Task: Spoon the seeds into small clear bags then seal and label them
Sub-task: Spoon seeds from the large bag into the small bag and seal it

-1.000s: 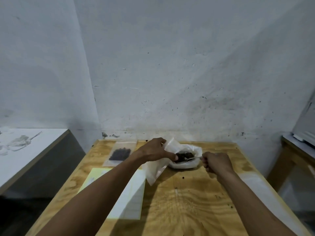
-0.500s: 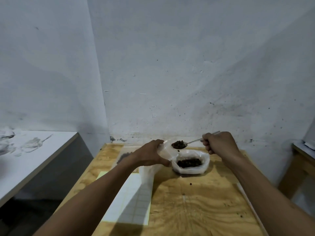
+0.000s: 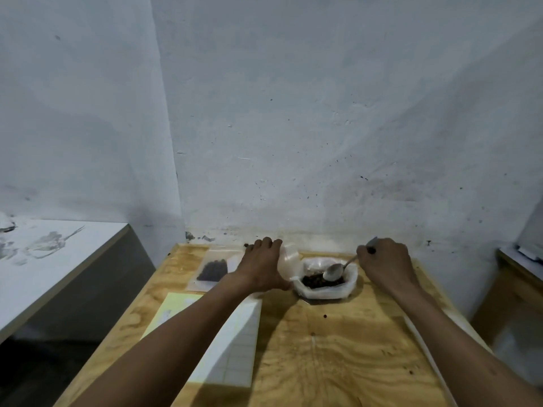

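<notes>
Left hand (image 3: 262, 267): fingers curled round a small clear bag (image 3: 286, 259).
Right hand (image 3: 383, 264): grips a spoon (image 3: 335, 271).
Seeds (image 3: 318, 281): in the open white bag (image 3: 326, 289) between both hands.
Table (image 3: 338, 348): filled bag (image 3: 213, 270) left of the left hand.

Near half of the plywood table (image 3: 338, 356) lies bare between the two forearms, save one stray seed (image 3: 325, 316). The far edge is shut in by the wall (image 3: 323, 142). At the far centre the seed bag (image 3: 326, 286) blocks passage; a filled clear bag (image 3: 213, 270) occupies the far left. The label sheet (image 3: 232, 345) lies flat at left.
</notes>
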`<state>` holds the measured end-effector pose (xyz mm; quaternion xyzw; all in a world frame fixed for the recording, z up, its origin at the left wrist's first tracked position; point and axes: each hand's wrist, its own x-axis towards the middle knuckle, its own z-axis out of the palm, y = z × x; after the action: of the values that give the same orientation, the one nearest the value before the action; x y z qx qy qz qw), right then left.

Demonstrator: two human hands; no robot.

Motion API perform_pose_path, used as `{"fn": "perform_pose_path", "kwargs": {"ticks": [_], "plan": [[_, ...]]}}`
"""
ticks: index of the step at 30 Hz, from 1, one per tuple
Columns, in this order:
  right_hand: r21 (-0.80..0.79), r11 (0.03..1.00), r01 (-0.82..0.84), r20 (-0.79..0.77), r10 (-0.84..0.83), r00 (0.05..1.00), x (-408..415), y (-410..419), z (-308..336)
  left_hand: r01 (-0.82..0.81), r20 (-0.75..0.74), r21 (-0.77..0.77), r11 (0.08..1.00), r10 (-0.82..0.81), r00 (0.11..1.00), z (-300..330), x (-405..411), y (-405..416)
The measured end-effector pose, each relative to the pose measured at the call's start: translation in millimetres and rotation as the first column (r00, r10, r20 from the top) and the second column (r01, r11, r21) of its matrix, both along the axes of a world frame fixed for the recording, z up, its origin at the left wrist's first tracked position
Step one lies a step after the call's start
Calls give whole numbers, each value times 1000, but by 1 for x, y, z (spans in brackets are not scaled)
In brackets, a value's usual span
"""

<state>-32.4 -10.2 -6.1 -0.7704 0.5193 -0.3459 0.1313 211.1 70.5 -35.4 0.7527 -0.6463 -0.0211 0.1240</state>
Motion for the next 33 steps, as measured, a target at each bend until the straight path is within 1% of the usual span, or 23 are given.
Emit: {"fn": "perform_pose_path", "kwargs": {"ticks": [2,4,6,8,9,11,13,16,19,23,26,29,33], "plan": [[83,996,12,42,-15,999,-1,-1,-19,-19,21,-48,999,20,1000,-5,-9,-4],[230,972,39,172,-80,982,0,0,-34,-34,11,-96,995,36,999,-8,-17,-8],[422,906,22,347,-184,920,1,1,-41,-38,-5,-122,992,38,999,-9,-20,-10],[577,816,-42,454,-278,846,1,0,-48,-44,-37,-115,992,40,999,-8,-19,-11],[620,782,-67,473,-305,826,1,-1,-51,-50,-60,-106,993,43,997,-8,-18,-11],[646,757,-97,500,-323,803,-1,-2,-53,-53,-122,-89,995,42,992,-7,-14,-10],[644,758,-98,498,-318,807,-3,-2,-51,-54,-216,-77,996,36,976,-3,-8,-8],[604,793,-77,498,-300,814,-7,-6,-37,-57,-374,-53,997,33,927,4,4,-3],[545,837,-46,502,-281,818,-9,-12,-17,-53,-462,-32,998,32,886,11,14,5],[513,852,-110,530,-213,821,-4,-13,18,-41,-461,-19,999,28,887,13,19,12],[454,878,-150,529,-130,839,9,-6,35,-15,-471,-40,999,-6,882,13,16,14],[377,912,-161,468,-37,883,25,6,43,2,-457,-56,998,-28,889,16,9,16],[211,964,-160,369,73,927,34,17,49,14,-397,-24,1000,-22,918,16,4,13]]}}
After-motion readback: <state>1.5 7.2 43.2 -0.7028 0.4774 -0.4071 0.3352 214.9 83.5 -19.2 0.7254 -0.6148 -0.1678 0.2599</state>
